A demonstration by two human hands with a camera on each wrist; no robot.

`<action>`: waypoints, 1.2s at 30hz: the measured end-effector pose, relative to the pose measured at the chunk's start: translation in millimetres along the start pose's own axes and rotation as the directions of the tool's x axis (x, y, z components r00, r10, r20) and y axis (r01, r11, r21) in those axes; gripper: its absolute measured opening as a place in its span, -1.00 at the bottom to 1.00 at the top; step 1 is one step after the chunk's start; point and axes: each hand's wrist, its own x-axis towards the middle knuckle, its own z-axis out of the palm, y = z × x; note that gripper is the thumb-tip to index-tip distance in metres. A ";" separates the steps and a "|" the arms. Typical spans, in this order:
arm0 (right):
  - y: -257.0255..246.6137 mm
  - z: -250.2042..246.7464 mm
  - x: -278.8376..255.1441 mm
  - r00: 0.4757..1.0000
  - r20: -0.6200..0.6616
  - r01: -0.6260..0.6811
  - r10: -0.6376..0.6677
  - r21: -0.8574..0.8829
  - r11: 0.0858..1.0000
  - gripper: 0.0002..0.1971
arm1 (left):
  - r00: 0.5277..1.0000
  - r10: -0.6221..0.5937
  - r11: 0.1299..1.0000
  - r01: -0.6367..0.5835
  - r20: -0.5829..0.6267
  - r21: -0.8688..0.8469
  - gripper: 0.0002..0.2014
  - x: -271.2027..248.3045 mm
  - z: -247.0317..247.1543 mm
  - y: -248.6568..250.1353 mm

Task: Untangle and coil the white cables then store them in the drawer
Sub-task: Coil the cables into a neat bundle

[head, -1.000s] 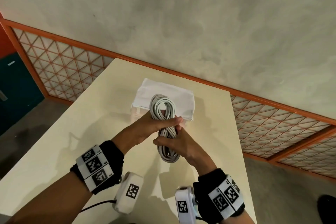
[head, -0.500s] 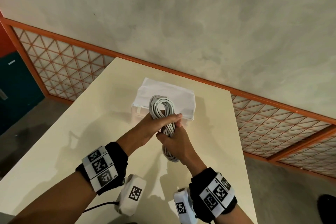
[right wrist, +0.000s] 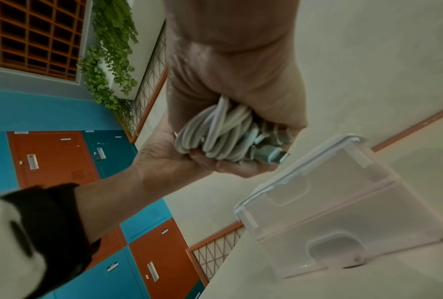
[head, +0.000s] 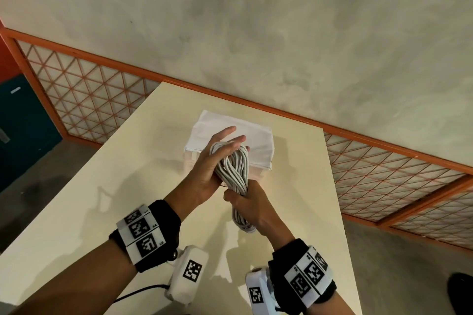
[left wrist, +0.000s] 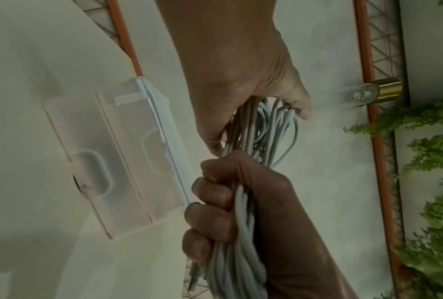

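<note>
**Cable bundle held over the drawer unit**

From the head view, I have the coiled white cables [head: 233,170] lifted above the counter [head: 102,186], just in front of the small translucent drawer unit [head: 258,153]. My right hand [head: 247,203] is fisted round the bundle's middle, so that grip is clamped on the cables. My left hand [head: 213,161] lies flat against the upper loop, fingers straight and relaxed, reaching over the drawer unit's white top.

From the left wrist, the right hand [left wrist: 230,212] squeezes the cables [left wrist: 243,232] beside the drawer unit [left wrist: 128,157], whose drawers sit pushed in.

From the right wrist, the cables' looped ends [right wrist: 222,137] poke out of my fist above the drawer unit [right wrist: 343,202].
</note>
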 end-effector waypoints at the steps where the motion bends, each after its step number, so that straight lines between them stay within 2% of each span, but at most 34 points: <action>1: -0.5 0.6 -0.7 1.000 0.010 -0.013 0.013 0.005 1.000 -0.81 | 0.999 0.038 0.999 -0.038 -0.002 0.019 -0.66 0.1 1.8 0.7; 2: -0.8 1.0 -1.1 1.000 0.018 -0.024 0.023 0.006 1.000 -0.80 | 0.999 0.049 0.998 -0.049 0.002 0.027 -0.78 -0.7 3.5 1.0; 3: -1.0 1.0 -1.1 0.999 0.023 -0.035 0.035 0.004 0.999 -0.78 | 0.999 0.046 0.999 -0.046 0.003 0.028 -0.82 -1.6 4.6 1.1; 9: -0.4 2.4 -2.0 0.995 0.074 -0.073 0.073 -0.002 0.997 -0.70 | 0.999 0.043 0.994 -0.043 0.006 0.095 -0.77 -0.5 7.4 2.0; 13: 1.4 4.5 -3.0 0.993 0.089 -0.070 0.072 -0.034 0.997 -0.67 | 1.000 0.004 0.997 -0.003 -0.009 0.083 -0.84 -1.0 9.1 0.7; 16: 3.8 6.5 -2.3 0.997 0.059 -0.047 0.052 -0.080 0.996 -0.69 | 0.992 0.019 0.996 -0.008 -0.123 0.088 -0.77 1.7 13.1 -2.3; 20: 10.0 12.3 -3.2 0.999 0.008 0.033 -0.032 -0.198 0.980 -0.78 | 0.945 -0.007 1.000 0.012 -0.328 0.013 -0.66 8.3 15.7 -8.6; 25: 18.8 14.2 -4.8 0.998 -0.007 0.057 -0.063 -0.313 0.948 -0.86 | 0.903 -0.058 0.998 0.056 -0.425 -0.017 -0.67 10.9 12.0 -16.6; 28: 19.3 7.0 -2.6 0.999 0.039 0.031 -0.019 -0.327 0.945 -0.78 | 0.928 -0.140 0.989 0.117 -0.344 -0.088 -0.65 10.9 5.3 -19.6; 31: 17.5 -7.0 1.3 0.984 0.173 0.004 0.040 -0.249 0.969 -0.78 | 0.971 -0.224 0.966 0.209 -0.088 -0.155 -0.71 5.3 -6.3 -16.2; 33: 16.4 -15.8 0.4 0.964 0.259 -0.020 0.055 -0.137 0.990 -0.85 | 0.969 -0.231 0.946 0.244 0.086 -0.215 -0.70 1.6 -14.6 -14.2; 35: 14.5 -18.7 -2.4 0.945 0.319 -0.055 0.074 -0.068 0.996 -0.86 | 0.967 -0.212 0.939 0.242 0.145 -0.243 -0.63 0.3 -18.7 -12.8; 36: 13.8 -17.8 -2.7 0.944 0.322 -0.054 0.073 -0.066 0.996 -0.84 | 0.967 -0.208 0.943 0.238 0.148 -0.232 -0.66 0.4 -17.4 -11.6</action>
